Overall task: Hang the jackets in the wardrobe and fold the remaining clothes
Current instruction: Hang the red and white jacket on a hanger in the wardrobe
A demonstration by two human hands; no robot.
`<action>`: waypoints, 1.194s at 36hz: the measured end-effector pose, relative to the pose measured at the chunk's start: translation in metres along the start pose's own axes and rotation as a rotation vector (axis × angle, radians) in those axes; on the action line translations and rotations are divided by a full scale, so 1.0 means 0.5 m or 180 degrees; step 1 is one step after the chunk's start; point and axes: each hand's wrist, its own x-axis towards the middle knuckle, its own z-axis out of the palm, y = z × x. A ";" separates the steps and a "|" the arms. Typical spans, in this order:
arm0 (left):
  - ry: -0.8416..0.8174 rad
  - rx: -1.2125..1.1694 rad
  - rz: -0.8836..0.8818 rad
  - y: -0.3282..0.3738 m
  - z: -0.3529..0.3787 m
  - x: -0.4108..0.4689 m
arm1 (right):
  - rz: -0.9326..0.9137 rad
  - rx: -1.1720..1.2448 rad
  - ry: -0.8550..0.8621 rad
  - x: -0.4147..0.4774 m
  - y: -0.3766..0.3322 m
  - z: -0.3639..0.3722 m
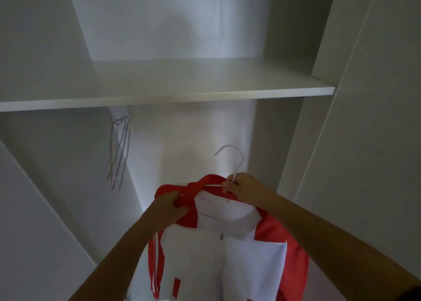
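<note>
A red and white jacket [218, 250] hangs on a white hanger [237, 157] in front of me, inside the open wardrobe. My right hand [243, 186] pinches the hanger at the base of its hook, which points up and to the left. My left hand [169, 206] grips the jacket's red collar and left shoulder. The hook is held in the air below the shelf, touching nothing. No rail shows; it is hidden under the shelf.
A white shelf [168, 97] crosses the wardrobe above the hanging space. Several bare wire hangers [119, 148] hang under it at the left. White side panels stand at both sides, and the right door edge [341, 141] runs down the right.
</note>
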 end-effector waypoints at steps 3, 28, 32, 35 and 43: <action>0.0710 0.0725 0.0695 0.010 0.000 0.078 | -0.0031 0.0001 0.0072 0.051 0.007 -0.012; 0.1280 0.1255 0.1811 0.053 -0.014 0.589 | 0.0052 -0.0047 0.1482 0.429 0.142 -0.146; 0.1470 0.1311 0.1804 0.095 -0.054 0.621 | 0.0020 -0.0182 0.1891 0.465 0.108 -0.186; 0.1545 0.1306 0.1790 0.115 -0.084 0.641 | 0.0060 -0.0107 0.2024 0.491 0.084 -0.209; 0.1467 0.1386 0.1585 0.099 -0.086 0.692 | 0.0506 -0.0050 0.2004 0.562 0.088 -0.205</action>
